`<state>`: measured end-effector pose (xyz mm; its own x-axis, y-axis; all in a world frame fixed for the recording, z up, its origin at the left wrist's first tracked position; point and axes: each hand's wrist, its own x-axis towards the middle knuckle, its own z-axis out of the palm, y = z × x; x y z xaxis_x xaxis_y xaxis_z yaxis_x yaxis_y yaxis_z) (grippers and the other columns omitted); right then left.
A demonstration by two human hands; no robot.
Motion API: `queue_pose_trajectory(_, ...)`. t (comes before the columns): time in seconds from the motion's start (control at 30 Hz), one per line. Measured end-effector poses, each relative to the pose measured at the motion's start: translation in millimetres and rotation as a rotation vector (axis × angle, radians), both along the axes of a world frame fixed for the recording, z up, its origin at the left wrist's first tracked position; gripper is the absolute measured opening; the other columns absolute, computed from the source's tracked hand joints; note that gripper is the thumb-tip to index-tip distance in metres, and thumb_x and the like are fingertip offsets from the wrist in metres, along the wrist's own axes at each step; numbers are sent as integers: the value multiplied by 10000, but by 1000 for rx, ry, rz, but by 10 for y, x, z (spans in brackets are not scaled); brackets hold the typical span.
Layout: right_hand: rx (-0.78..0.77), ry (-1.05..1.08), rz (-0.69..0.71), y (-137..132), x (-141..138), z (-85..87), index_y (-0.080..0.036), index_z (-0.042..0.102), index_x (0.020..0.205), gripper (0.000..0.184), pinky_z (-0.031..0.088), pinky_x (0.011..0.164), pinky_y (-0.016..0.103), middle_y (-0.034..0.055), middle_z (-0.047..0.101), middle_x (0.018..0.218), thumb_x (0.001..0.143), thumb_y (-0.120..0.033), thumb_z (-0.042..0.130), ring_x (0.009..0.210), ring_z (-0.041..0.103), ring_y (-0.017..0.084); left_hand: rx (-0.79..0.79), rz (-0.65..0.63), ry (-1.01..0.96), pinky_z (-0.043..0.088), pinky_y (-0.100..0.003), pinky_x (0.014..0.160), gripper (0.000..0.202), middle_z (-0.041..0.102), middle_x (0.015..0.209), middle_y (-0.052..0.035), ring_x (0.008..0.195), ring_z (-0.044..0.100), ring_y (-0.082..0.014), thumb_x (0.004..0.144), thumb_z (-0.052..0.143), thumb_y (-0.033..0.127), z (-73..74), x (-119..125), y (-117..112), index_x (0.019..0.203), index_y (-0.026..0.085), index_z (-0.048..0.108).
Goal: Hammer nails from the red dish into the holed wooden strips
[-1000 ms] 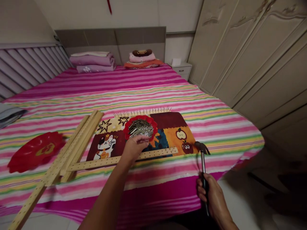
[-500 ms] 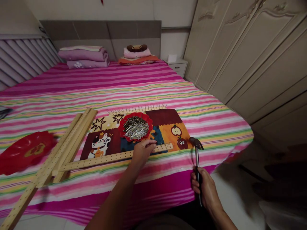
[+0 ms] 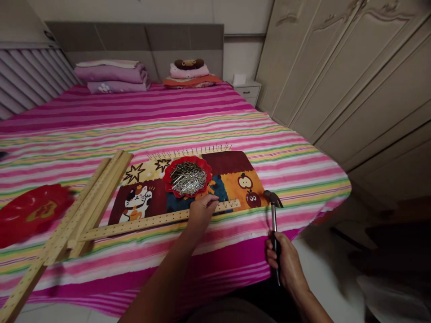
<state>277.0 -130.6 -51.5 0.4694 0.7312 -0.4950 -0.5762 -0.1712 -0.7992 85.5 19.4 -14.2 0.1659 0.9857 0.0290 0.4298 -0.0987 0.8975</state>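
My left hand [image 3: 201, 212] is closed in a pinch over a wooden strip [image 3: 144, 223] dotted with holes; anything between its fingertips is too small to make out. Several nails [image 3: 232, 203] stick up from the strip's right end. Just beyond the hand, a red scalloped bowl [image 3: 166, 178] holds a heap of nails [image 3: 189, 178]. Strip and bowl rest on a patterned mat [image 3: 220, 162] with a cat and apples. My right hand [image 3: 288, 260] grips the dark handle of a claw hammer [image 3: 274, 220], its head at the mat's right edge.
Several drilled wooden strips [image 3: 97, 193] lie stacked on the left, beside a red plate [image 3: 30, 213]. Behind the mat is a row of upright nails [image 3: 191, 151]. Everything lies on a striped bed [image 3: 269, 157]; folded bedding [image 3: 111, 74] is at the headboard. A wardrobe [image 3: 323, 67] stands right.
The view has shifted slightly, so the scene sits a little further left. My left hand stays at the strip and my right hand still holds the hammer low.
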Motion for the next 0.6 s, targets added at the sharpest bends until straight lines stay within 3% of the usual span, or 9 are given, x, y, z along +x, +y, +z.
queue_pose_trajectory(0.13,-1,-7,-4,-2,-10,10,-198,535,818,269,193,306,140,-56,492,542,698,-406,657,372,314,51,106,-67,139,477,-253,740,166,706,795,8,758,623,-135,740,579,172,31,15,-8,815,237,713)
queue_pose_trajectory(0.3,-1,-25,-5,-3,-37,32,-198,542,818,269,193,308,137,-55,491,542,707,-415,655,377,319,51,111,-99,204,472,-264,780,175,707,821,-5,804,622,-140,759,563,153,77,41,-12,820,227,709)
queue_pose_trajectory(0.47,-11,-35,-1,-6,-38,32,-197,545,810,277,197,303,141,-47,494,542,695,-419,663,380,312,55,87,-107,186,482,-254,731,178,692,814,-17,744,613,-132,746,573,139,31,39,-29,848,206,702)
queue_pose_trajectory(0.6,-19,-35,1,-7,-33,23,-193,547,812,282,202,300,142,-43,494,548,691,-419,664,384,314,56,130,-69,205,480,-227,682,220,671,821,-10,674,585,-105,748,558,123,68,-113,8,911,199,683)
